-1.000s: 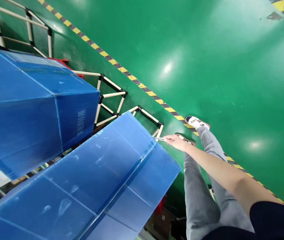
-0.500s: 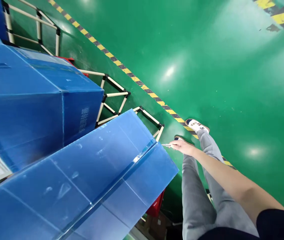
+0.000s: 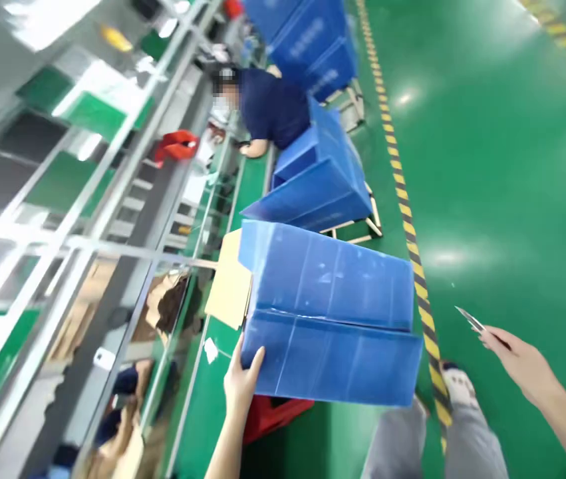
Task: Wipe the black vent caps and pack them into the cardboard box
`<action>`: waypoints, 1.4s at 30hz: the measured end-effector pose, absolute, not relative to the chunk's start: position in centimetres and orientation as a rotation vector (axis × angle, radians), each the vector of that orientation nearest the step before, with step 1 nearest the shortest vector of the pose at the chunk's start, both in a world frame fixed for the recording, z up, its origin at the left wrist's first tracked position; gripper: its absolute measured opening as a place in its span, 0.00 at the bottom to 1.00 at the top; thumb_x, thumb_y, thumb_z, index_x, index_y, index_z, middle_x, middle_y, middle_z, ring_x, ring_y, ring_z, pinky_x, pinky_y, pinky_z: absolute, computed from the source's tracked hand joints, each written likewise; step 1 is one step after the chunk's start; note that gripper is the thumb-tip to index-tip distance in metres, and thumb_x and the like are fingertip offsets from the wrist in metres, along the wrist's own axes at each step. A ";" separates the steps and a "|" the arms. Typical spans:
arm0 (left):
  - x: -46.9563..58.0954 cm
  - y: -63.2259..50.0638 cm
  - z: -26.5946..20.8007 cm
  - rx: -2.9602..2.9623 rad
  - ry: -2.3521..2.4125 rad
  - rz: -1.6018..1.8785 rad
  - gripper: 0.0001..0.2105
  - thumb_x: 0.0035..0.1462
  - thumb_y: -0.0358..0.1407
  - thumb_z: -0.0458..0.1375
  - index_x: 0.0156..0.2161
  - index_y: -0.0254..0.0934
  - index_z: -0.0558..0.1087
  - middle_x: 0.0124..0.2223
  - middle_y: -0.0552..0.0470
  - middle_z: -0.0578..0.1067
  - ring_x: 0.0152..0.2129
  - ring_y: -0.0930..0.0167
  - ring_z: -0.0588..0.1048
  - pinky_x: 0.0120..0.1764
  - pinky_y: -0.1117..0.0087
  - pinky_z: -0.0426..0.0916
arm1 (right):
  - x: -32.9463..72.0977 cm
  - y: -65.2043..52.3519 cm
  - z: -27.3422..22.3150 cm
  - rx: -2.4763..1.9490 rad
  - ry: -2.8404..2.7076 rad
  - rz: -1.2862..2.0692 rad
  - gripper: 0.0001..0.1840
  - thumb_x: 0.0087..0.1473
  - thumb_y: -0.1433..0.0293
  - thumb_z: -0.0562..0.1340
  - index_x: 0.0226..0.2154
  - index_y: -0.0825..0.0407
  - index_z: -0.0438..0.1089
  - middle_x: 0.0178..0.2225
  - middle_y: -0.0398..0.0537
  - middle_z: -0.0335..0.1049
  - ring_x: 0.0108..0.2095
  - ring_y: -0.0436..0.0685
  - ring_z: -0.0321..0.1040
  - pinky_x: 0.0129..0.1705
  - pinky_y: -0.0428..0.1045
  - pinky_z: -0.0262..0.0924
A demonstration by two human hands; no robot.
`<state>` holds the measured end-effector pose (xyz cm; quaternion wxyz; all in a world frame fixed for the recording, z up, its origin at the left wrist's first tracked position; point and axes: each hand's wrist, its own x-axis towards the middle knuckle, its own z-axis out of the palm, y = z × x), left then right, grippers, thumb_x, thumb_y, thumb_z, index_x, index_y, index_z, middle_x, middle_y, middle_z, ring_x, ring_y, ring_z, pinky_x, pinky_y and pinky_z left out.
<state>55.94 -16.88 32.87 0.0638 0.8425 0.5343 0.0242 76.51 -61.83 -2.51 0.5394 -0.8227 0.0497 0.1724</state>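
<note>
The long blue box (image 3: 332, 359) lies in front of me, with a taped seam running along its top. My left hand (image 3: 243, 380) is at its near left corner, thumb and fingers closed on the edge; some fingertips are hidden. Held out to the right over the floor, my right hand (image 3: 519, 362) is closed around a slim, pointed knife (image 3: 469, 319) with a silvery blade. The knife is apart from the box and points up and left. A yellowish sheet (image 3: 230, 279) sticks out at the box's left end.
An opened blue box (image 3: 322, 179) stands beyond on a pipe frame. A co-worker in a dark shirt (image 3: 275, 106) leans at the green workbench (image 3: 253, 186). Metal rails (image 3: 128, 153) run along the left. Yellow-black tape (image 3: 402, 193) marks the green floor. A red bin (image 3: 277, 419) sits below.
The view has swung left, bringing the workbench and co-worker into sight. My left hand has appeared on the box. My right hand with the knife has moved away from the box's end.
</note>
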 end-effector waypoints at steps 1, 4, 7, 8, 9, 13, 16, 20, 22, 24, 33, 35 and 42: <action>55.7 -17.1 32.5 2.554 1.521 0.134 0.35 0.55 0.55 0.57 0.65 0.43 0.60 0.60 0.45 0.72 0.56 0.57 0.71 0.58 0.56 0.67 | 79.6 -61.1 0.1 -1.980 0.023 0.418 0.21 0.50 0.49 0.60 0.35 0.46 0.78 0.34 0.58 0.79 0.34 0.70 0.77 0.32 0.60 0.68; 54.5 -18.1 31.7 2.631 1.324 0.266 0.32 0.60 0.51 0.55 0.66 0.44 0.58 0.65 0.45 0.66 0.62 0.58 0.65 0.61 0.54 0.62 | 86.7 -55.6 12.5 -2.027 -0.448 0.250 0.21 0.56 0.51 0.58 0.43 0.44 0.76 0.44 0.52 0.79 0.42 0.66 0.76 0.40 0.58 0.69; 53.4 -19.7 31.4 2.666 1.333 0.233 0.26 0.63 0.47 0.53 0.65 0.50 0.61 0.67 0.45 0.63 0.64 0.55 0.61 0.61 0.46 0.60 | 88.1 -46.6 26.7 -1.951 -1.162 0.004 0.16 0.65 0.59 0.54 0.45 0.43 0.75 0.43 0.45 0.78 0.42 0.58 0.74 0.50 0.55 0.63; 53.1 -20.3 31.5 2.669 1.341 0.229 0.25 0.63 0.46 0.53 0.65 0.52 0.61 0.67 0.46 0.63 0.64 0.54 0.61 0.60 0.44 0.59 | 87.4 -43.3 30.4 -1.918 -1.354 -0.088 0.15 0.66 0.62 0.53 0.45 0.42 0.75 0.43 0.44 0.78 0.42 0.56 0.73 0.55 0.57 0.59; 52.8 -20.9 31.6 2.671 1.342 0.237 0.25 0.64 0.45 0.53 0.65 0.54 0.60 0.67 0.48 0.63 0.64 0.54 0.61 0.60 0.42 0.58 | 86.5 -40.2 33.5 -1.876 -1.546 -0.142 0.15 0.67 0.65 0.53 0.46 0.42 0.74 0.42 0.43 0.77 0.42 0.55 0.72 0.59 0.58 0.54; 52.3 -23.1 31.8 2.635 1.364 0.269 0.25 0.63 0.42 0.55 0.65 0.59 0.59 0.67 0.50 0.63 0.64 0.50 0.60 0.59 0.37 0.57 | 82.5 -30.3 38.7 -1.719 -2.169 -0.217 0.17 0.64 0.76 0.53 0.43 0.45 0.75 0.35 0.43 0.75 0.37 0.52 0.68 0.64 0.62 0.41; 51.9 -24.2 31.6 2.580 1.363 0.271 0.26 0.63 0.41 0.55 0.64 0.60 0.59 0.68 0.49 0.62 0.64 0.47 0.59 0.58 0.33 0.55 | 81.2 -26.8 38.9 -1.658 -2.462 -0.228 0.20 0.59 0.80 0.54 0.40 0.45 0.76 0.32 0.43 0.72 0.34 0.53 0.64 0.64 0.63 0.38; 51.2 -24.5 31.5 2.522 1.350 0.272 0.26 0.63 0.41 0.56 0.64 0.61 0.59 0.68 0.47 0.61 0.64 0.45 0.58 0.57 0.31 0.54 | 81.1 -25.2 39.4 -1.619 -2.643 -0.195 0.20 0.59 0.79 0.54 0.40 0.44 0.76 0.31 0.43 0.71 0.34 0.53 0.63 0.64 0.63 0.37; 50.8 -24.4 31.4 2.501 1.342 0.265 0.27 0.62 0.40 0.56 0.65 0.61 0.58 0.68 0.47 0.60 0.64 0.44 0.57 0.57 0.31 0.53 | 81.1 -24.7 40.1 -1.593 -2.719 -0.180 0.20 0.59 0.80 0.53 0.40 0.44 0.76 0.31 0.43 0.71 0.34 0.53 0.62 0.63 0.62 0.38; 50.4 -24.4 31.3 2.485 1.341 0.247 0.28 0.62 0.40 0.57 0.65 0.61 0.57 0.69 0.47 0.60 0.65 0.44 0.56 0.57 0.30 0.53 | 80.8 -24.4 40.8 -1.558 -2.796 -0.177 0.22 0.58 0.82 0.52 0.39 0.45 0.76 0.30 0.43 0.70 0.33 0.54 0.62 0.61 0.61 0.39; 51.1 -25.5 30.9 2.505 1.326 0.212 0.29 0.63 0.39 0.56 0.65 0.63 0.54 0.69 0.47 0.59 0.65 0.42 0.55 0.56 0.28 0.52 | 81.7 -25.1 42.1 -1.498 -3.005 -0.162 0.22 0.55 0.85 0.52 0.37 0.47 0.75 0.29 0.44 0.67 0.34 0.55 0.62 0.57 0.56 0.44; 51.5 -25.6 30.8 2.510 1.321 0.205 0.29 0.63 0.39 0.55 0.66 0.64 0.53 0.69 0.47 0.59 0.65 0.42 0.55 0.56 0.27 0.52 | 82.4 -25.8 42.0 -1.519 -3.003 -0.169 0.22 0.54 0.85 0.52 0.38 0.47 0.74 0.29 0.43 0.66 0.34 0.55 0.62 0.56 0.55 0.45; 51.7 -25.4 31.5 2.508 1.263 0.175 0.31 0.61 0.38 0.57 0.66 0.64 0.52 0.70 0.44 0.57 0.65 0.40 0.52 0.56 0.26 0.49 | 86.0 -27.9 42.1 -1.639 -2.967 -0.352 0.19 0.53 0.85 0.53 0.32 0.50 0.74 0.28 0.46 0.68 0.34 0.56 0.64 0.52 0.55 0.51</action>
